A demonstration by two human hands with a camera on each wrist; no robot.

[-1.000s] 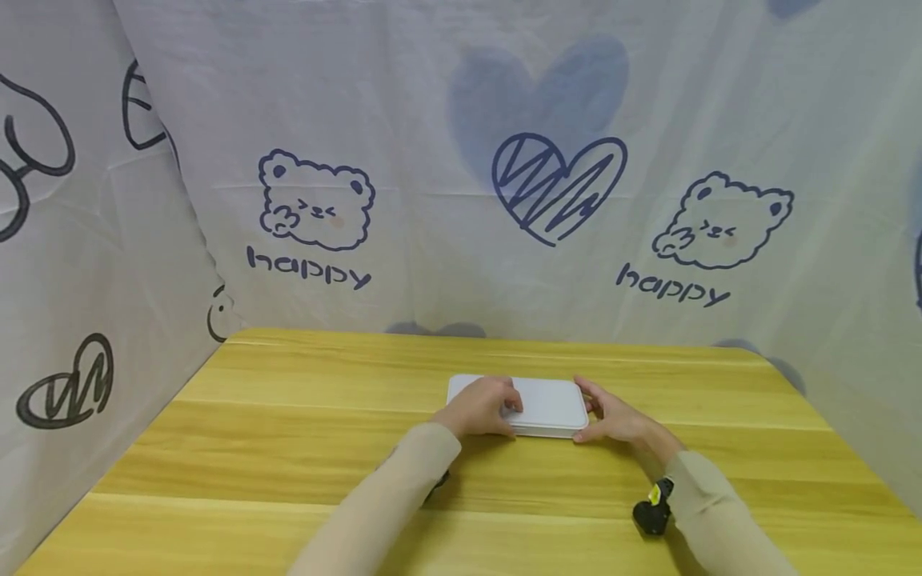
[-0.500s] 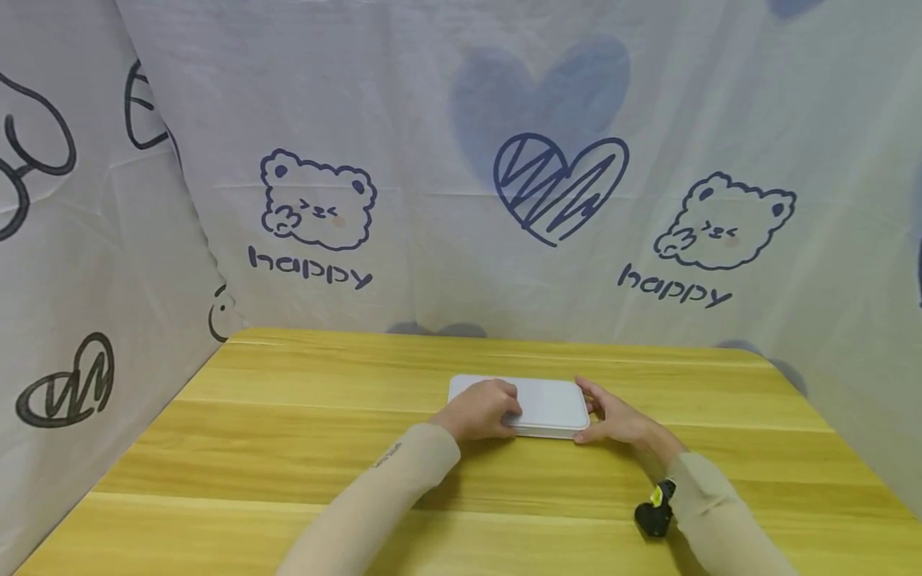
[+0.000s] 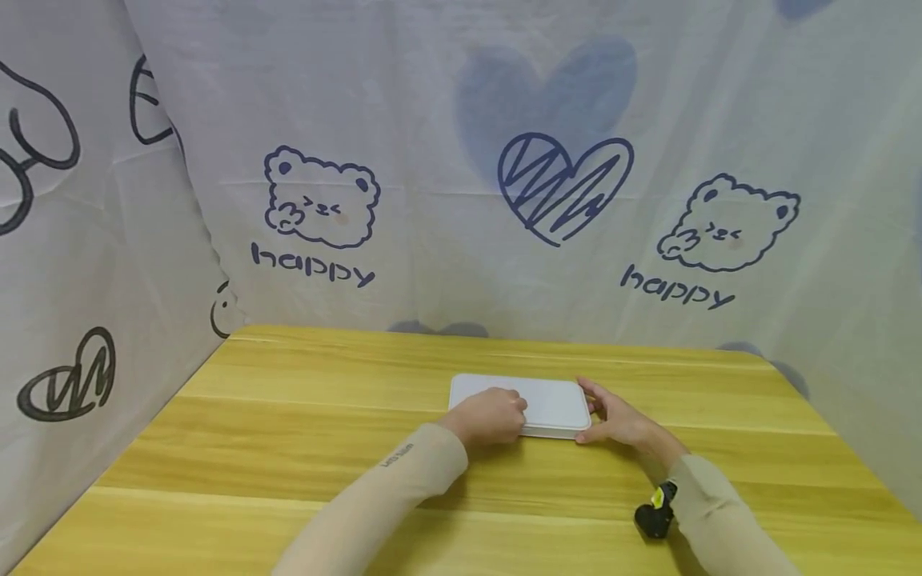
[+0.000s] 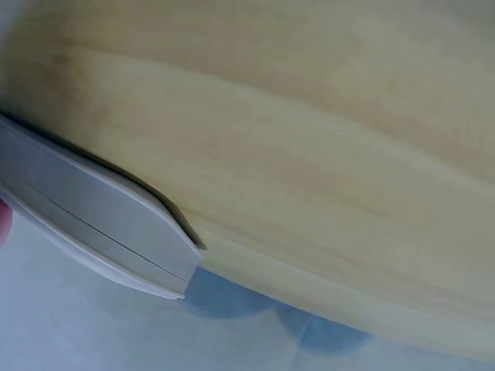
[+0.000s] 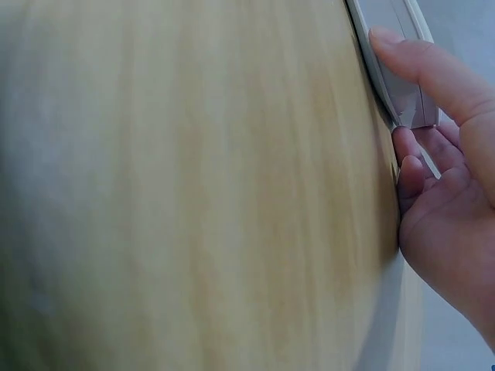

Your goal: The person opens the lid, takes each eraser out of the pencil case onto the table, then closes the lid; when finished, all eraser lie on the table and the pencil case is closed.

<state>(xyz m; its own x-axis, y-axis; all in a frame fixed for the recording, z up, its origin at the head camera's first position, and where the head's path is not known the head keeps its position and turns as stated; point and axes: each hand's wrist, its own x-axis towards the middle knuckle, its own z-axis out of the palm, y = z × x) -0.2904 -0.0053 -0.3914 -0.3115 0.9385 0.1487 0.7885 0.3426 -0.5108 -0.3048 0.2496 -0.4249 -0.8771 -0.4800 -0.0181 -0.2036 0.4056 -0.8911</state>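
Right hand point(image 3: 615, 420) of mine has thumb and fingers wrapped around the right end of a white box point(image 3: 555, 404), which lies flat on the wood-look counter point(image 3: 252, 456). Left hand point(image 3: 490, 416) sits curled over the front edge of its left half (can't tell if those fingers pinch anything, they're hidden). I'd worry about the box skidding or twisting if my left pulls harder than my right holds, since that right-side grip looks pretty light.

From afar I am viewing long beige sleeves point(image 3: 723, 512), the left one bearing small dark lettering point(image 3: 398, 455). By the right cuff point(image 3: 689, 478), a black device point(image 3: 652, 522) is showing a yellow patch point(image 3: 658, 498).
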